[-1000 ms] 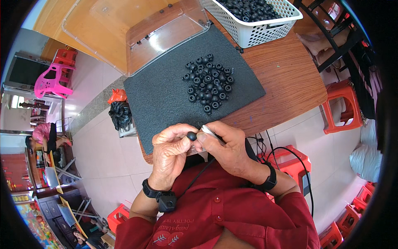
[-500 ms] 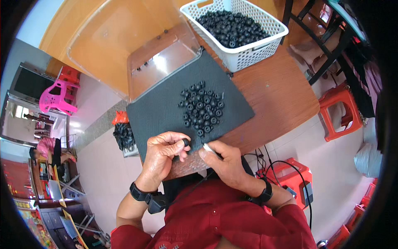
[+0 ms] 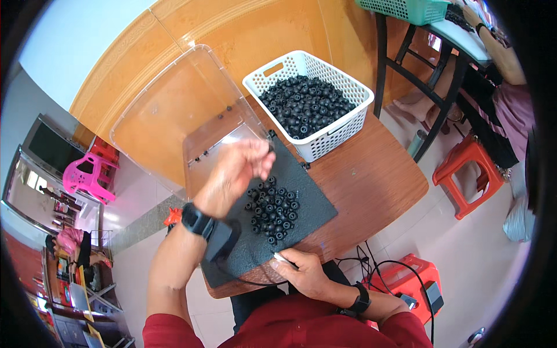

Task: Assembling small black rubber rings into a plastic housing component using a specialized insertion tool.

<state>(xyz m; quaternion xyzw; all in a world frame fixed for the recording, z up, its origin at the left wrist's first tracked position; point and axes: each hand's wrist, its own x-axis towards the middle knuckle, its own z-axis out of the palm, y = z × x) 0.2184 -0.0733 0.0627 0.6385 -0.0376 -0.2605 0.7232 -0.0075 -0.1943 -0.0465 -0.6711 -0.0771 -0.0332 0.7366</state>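
Observation:
My left hand (image 3: 237, 165) is raised over the far part of the dark mat (image 3: 316, 214), slightly blurred, its thumb and fingers pinched on a small round black part (image 3: 271, 149). Below it, a pile of black ring-like parts (image 3: 272, 211), some with a visible hole, lies on the mat. By the mat's near edge, my right hand (image 3: 306, 274) is closed around a slim tool (image 3: 284, 260) with a whitish end; the rest of it is hidden by the fingers. The tool's end stands just short of the pile.
A white perforated basket (image 3: 333, 139) full of black parts stands at the far side of the wooden table (image 3: 383, 180). Left of it is a clear plastic box (image 3: 168, 110) with a few parts. Red stools (image 3: 470, 174) and cables (image 3: 371, 267) are on the right. Another person's arm (image 3: 502, 58) works far right.
My left hand has moved up and away, carrying the black part from beside the right hand toward the basket and box. My right hand still holds the tool near the mat's edge. The view has shifted.

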